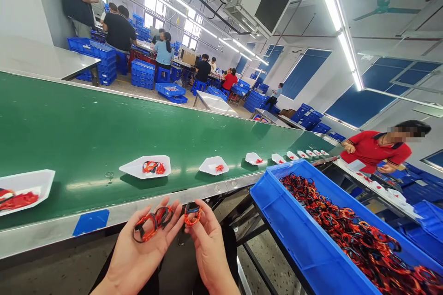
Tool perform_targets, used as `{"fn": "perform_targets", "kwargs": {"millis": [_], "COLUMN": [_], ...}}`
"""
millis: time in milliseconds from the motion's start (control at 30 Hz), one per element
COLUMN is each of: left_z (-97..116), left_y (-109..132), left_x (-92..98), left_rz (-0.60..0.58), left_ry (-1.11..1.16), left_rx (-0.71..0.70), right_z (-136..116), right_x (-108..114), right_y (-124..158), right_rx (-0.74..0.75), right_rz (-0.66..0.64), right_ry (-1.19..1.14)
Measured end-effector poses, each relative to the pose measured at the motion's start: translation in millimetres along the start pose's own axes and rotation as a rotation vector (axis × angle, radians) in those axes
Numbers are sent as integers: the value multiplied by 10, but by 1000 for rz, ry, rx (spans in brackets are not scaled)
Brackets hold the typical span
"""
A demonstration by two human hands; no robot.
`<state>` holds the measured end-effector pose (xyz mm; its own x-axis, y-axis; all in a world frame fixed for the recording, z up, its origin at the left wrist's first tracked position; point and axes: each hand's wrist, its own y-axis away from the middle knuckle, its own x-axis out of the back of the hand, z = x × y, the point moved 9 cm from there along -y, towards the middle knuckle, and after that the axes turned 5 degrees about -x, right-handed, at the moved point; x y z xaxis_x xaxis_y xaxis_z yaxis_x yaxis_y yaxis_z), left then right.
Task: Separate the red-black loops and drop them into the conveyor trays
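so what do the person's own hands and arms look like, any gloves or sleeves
The left hand and the right hand are both bare: no gloves, and no rings or watch visible. No sleeve shows on either arm down to the picture's lower edge.

— We're on a factory floor, aren't we, at an assembly line?

— We are. A long green conveyor belt (86, 133) stretches before us, with white trays (138, 168) in a row along its near edge, each holding a few red and black loops (154, 167).

— And we see a blue crate (294, 244) heaped with the same loops just off that edge.

— Beyond the far edge, we see workers (164, 53) seated at tables among stacked blue crates (141, 73), under long strip lights (341, 32).
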<state>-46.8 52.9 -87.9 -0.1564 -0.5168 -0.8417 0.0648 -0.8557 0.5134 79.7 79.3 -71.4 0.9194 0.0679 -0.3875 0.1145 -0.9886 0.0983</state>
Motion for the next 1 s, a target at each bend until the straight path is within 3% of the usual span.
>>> {"fn": "perform_targets", "kwargs": {"millis": [167,333,567,667,767,900,1000], "left_z": [-30,-16,45,62,67,69,49], "left_y": [-5,-32,-21,-13,-22,-47,-45], "left_x": [-10,21,-51,-84,-98,-56,-6], "left_rz": [-8,-5,-42,-58,-77,-66,-32], "left_ry": [9,13,-11,-21,-34,-111,-156], "left_rx": [8,0,-12,0,6,-26,-33], "right_z": [-124,-302,-912,-1067,-1032,-613,-362], "right_x": [156,71,-146,-214,-328,-566,-561], "right_y": [9,-4,-725,-844,-604,-153,-8], "right_rx": [243,419,665,658,588,335,204], "right_rz": [92,56,116,117,74,-155,-148], "right_ry": [304,570,1012,1053,1027,922,847]}}
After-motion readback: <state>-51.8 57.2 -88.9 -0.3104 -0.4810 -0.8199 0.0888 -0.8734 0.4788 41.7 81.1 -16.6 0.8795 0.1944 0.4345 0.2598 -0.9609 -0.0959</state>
